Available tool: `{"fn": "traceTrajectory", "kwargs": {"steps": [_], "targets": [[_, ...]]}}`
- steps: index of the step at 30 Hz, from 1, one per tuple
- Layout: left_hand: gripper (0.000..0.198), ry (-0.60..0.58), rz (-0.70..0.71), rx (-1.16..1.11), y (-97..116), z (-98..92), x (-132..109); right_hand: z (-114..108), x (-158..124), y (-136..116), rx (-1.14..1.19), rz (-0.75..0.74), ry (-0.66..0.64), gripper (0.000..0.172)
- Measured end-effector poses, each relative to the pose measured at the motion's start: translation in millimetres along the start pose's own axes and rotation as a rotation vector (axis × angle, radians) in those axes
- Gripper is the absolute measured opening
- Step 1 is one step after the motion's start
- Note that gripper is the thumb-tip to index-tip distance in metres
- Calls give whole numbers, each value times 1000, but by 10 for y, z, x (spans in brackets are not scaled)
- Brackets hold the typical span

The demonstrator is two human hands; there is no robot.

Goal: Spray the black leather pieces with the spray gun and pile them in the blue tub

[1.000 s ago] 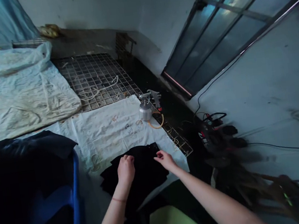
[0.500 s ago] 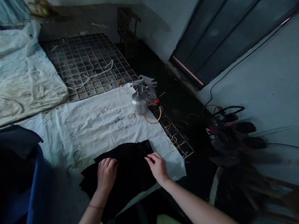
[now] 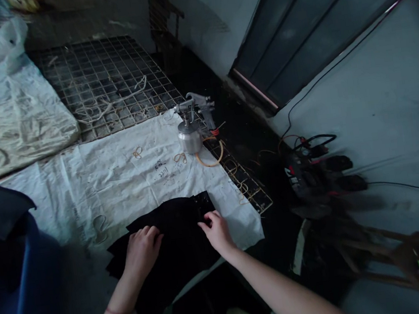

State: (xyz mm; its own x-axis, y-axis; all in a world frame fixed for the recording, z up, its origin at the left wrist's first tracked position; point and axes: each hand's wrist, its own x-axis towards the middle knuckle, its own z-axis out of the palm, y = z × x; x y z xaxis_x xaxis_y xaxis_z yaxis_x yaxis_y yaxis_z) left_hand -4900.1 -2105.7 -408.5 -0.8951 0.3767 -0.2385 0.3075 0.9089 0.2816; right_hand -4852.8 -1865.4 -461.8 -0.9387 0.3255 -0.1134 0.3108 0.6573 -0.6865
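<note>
Head view looks down on a stained white cloth sheet [image 3: 121,183] spread over a wire mesh bench [image 3: 109,82], in a corner of grey wall and dark window [image 3: 311,27]. A silver metal spray gun [image 3: 191,128] stands at the sheet's far edge. A stack of black fabric pieces [image 3: 178,247] lies at its near edge. The left hand [image 3: 141,247] rests on the stack with fingers curled, its grip unclear. The right hand [image 3: 215,230] pinches the stack's far right corner. Both hands sit where they did half a second ago.

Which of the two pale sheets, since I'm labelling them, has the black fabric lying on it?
The flat white cloth sheet with pen marks, nearest the person, carries the black fabric; the crumpled pale sheet farther left carries none.
</note>
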Motion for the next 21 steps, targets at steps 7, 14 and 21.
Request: {"fn": "traceTrajectory", "kwargs": {"steps": [7, 14, 21], "targets": [[27, 67, -150, 57, 32, 111, 41, 27, 5, -145, -121, 193, 14, 15], [38, 99, -108, 164, -11, 92, -31, 25, -8, -250, -78, 334, -12, 15], [25, 24, -120, 91, -16, 64, -95, 42, -89, -222, -104, 241, 118, 13]]}}
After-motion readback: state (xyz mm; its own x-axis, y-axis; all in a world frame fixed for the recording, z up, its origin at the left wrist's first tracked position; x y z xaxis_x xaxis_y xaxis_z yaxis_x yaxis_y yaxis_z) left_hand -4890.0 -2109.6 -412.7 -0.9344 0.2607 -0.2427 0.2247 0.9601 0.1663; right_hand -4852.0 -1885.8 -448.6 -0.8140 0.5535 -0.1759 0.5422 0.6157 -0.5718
